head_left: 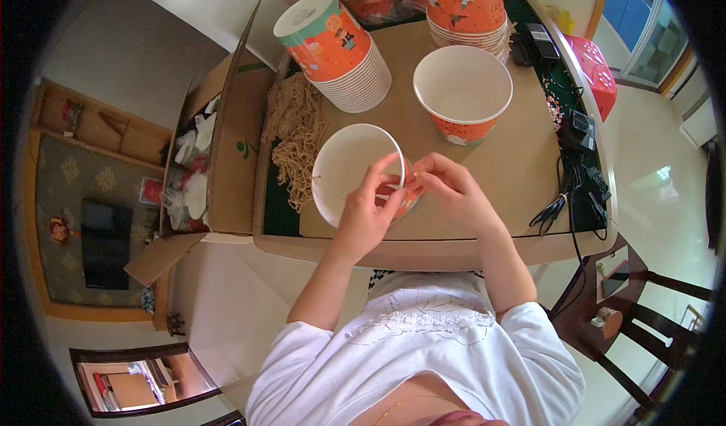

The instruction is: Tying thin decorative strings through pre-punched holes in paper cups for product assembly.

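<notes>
A white-lined paper bucket (342, 161) with an orange printed outside lies tilted at the front of the table, its mouth facing me. My left hand (370, 206) is at the bucket's right rim, its fingers reaching over the edge into the mouth and gripping the wall. Against the outside of that rim, my right hand (446, 182) is closed, thumb and fingertips pinched together. Whatever lies between those fingertips is too small to make out. Left of the bucket is a heap of tan cords (296, 135). Another paper bucket (463, 85) stands upright behind my hands.
A tall stack of nested buckets (336, 51) leans behind the cords, with another stack (469, 13) at the back. An open cardboard box (242, 135) with plastic bags adjoins the table's left side. Black cables and adapters (578, 135) lie along the right edge, near a red stool (594, 70).
</notes>
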A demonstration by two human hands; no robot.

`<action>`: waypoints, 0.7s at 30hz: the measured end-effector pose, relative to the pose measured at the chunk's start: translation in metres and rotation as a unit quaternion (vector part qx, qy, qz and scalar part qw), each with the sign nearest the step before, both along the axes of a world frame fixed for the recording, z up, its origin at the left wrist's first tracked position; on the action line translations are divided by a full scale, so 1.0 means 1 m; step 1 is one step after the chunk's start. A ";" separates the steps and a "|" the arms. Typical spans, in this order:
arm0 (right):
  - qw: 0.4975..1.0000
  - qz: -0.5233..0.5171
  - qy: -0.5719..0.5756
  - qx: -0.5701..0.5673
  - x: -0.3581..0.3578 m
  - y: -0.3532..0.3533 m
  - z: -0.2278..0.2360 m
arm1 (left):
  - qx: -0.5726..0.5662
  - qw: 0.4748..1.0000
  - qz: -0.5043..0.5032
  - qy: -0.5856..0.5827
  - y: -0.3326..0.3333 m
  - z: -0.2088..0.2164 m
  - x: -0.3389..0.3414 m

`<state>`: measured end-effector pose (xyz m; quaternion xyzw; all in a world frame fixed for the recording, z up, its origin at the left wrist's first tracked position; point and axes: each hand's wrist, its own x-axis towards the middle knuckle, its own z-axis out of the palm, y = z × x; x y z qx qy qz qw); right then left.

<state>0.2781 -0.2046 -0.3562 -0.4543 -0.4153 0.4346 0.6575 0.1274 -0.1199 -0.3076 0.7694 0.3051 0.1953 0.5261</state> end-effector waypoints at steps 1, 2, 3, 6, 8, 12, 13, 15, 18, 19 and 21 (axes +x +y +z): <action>0.999 0.000 0.049 0.022 -0.001 -0.001 -0.001 | 0.062 0.998 -0.012 -0.011 -0.001 0.000 0.001; 0.999 0.000 0.049 0.021 -0.002 -0.003 0.000 | 0.124 0.992 -0.024 -0.021 -0.002 -0.001 0.001; 0.999 0.021 0.047 -0.008 -0.002 -0.006 0.002 | 0.191 0.980 -0.052 -0.014 0.003 -0.003 0.000; 0.997 0.057 0.040 -0.039 -0.002 -0.010 0.001 | 0.177 0.982 -0.059 -0.024 0.002 -0.006 -0.001; 0.993 0.078 0.052 -0.069 -0.002 -0.015 0.004 | 0.133 0.988 -0.061 -0.039 0.001 -0.006 -0.003; 0.996 0.080 0.018 -0.036 -0.004 -0.020 0.011 | 0.059 0.989 -0.075 -0.116 0.001 -0.006 -0.003; 0.994 0.095 0.049 -0.037 -0.004 -0.020 0.014 | 0.059 0.989 -0.075 -0.116 0.002 -0.007 -0.004; 0.990 0.109 0.080 -0.038 -0.006 -0.021 0.016 | 0.115 0.979 -0.099 -0.138 0.005 -0.009 -0.007; 0.991 0.109 0.071 -0.022 -0.008 -0.021 0.016 | 0.134 0.980 -0.077 -0.129 0.000 -0.002 -0.005; 0.990 0.108 0.091 -0.021 -0.008 -0.021 0.014 | 0.134 0.980 -0.076 -0.129 -0.002 0.002 -0.004; 0.988 0.107 0.111 -0.020 -0.011 -0.021 0.012 | 0.246 0.965 -0.046 -0.079 -0.007 0.007 -0.001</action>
